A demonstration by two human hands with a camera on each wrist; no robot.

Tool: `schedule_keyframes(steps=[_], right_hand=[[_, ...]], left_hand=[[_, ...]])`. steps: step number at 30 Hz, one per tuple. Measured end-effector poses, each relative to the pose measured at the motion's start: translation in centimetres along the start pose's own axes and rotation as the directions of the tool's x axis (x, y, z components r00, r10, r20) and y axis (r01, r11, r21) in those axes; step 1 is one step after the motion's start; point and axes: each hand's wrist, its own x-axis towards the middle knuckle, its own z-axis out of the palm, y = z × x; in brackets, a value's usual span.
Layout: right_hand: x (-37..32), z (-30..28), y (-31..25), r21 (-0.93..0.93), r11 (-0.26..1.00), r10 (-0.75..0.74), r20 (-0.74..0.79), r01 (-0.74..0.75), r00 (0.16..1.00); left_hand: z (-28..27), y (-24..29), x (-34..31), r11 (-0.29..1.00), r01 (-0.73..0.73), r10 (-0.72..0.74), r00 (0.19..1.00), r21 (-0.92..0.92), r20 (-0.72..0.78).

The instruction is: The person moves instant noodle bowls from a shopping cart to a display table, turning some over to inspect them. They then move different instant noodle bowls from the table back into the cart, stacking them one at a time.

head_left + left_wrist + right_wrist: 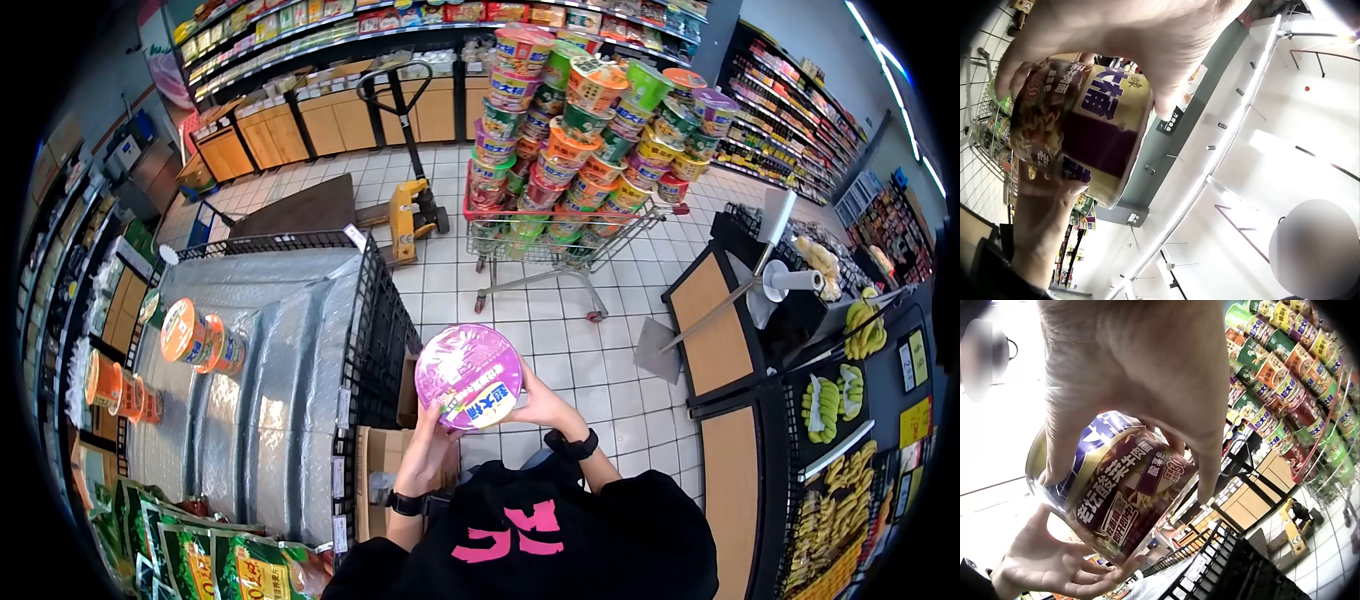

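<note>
A big instant noodle cup [466, 375] with a purple lid is held between both hands in front of the chest. The left hand [427, 440] grips its near left side, and in the left wrist view thumb and fingers span the printed wall. From the other side the right hand [545, 405] holds it, its fingers partly hidden behind the cup. In the right wrist view the cup's purple-brown label [1129, 487] shows between right thumb and fingers, with the left hand [1066, 562] beneath. The lid faces up toward the head camera.
To the left stands a black-mesh stand with a silver padded top [270, 400], bearing several orange noodle cups [185, 330] and green packets [220, 560]. Ahead is a shopping cart [570, 270] piled with noodle cups. A yellow pallet jack [405, 220] and a banana display [835, 490] flank the aisle.
</note>
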Motion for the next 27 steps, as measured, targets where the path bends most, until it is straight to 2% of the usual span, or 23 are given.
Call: schedule_keyframes(steps=[1, 3, 7, 11, 12, 15, 23, 27], right_hand=[[-0.7, -0.7, 0.1, 0.047, 0.999, 0.019, -0.031, -0.018, 0.999], [-2.0, -2.4, -0.1, 0.052, 0.998, 0.037, -0.084, -0.033, 0.996], [-5.1, -6.2, -0.2, 0.085, 0.994, 0.089, -0.188, -0.074, 0.978], [-8.3, -10.6, -0.8, 0.066, 0.993, 0.108, -0.281, -0.093, 0.954], [-9.1, -11.7, -0.7, 0.078, 0.994, 0.097, -0.306, -0.077, 0.947], [-11.2, -15.1, -1.0, 0.094, 0.992, 0.114, -0.327, -0.088, 0.938], [-15.8, -23.6, -0.2, 0.068, 0.996, 0.082, -0.394, -0.06, 0.915], [-18.3, -27.6, -0.1, 0.081, 0.996, 0.075, -0.455, -0.043, 0.887]], left_hand=[[0.3, -0.4, 0.5, 1.0, 0.008, -0.008, 1.0, 0.004, 0.012], [1.0, -1.2, 1.7, 0.999, 0.037, -0.04, 0.983, 0.022, 0.177], [4.9, -2.0, 3.6, 0.987, 0.036, -0.076, 0.965, 0.159, 0.252], [8.2, -4.8, 6.5, 0.986, 0.067, -0.114, 0.939, 0.152, 0.326], [9.6, -5.2, 6.8, 0.985, 0.073, -0.123, 0.934, 0.157, 0.335], [14.0, -6.5, 7.5, 0.97, -0.037, -0.044, 0.946, 0.242, 0.321], [23.2, -11.1, 10.5, 0.969, -0.034, -0.055, 0.936, 0.245, 0.348], [26.8, -14.4, 12.3, 0.956, -0.085, -0.022, 0.933, 0.28, 0.358]])
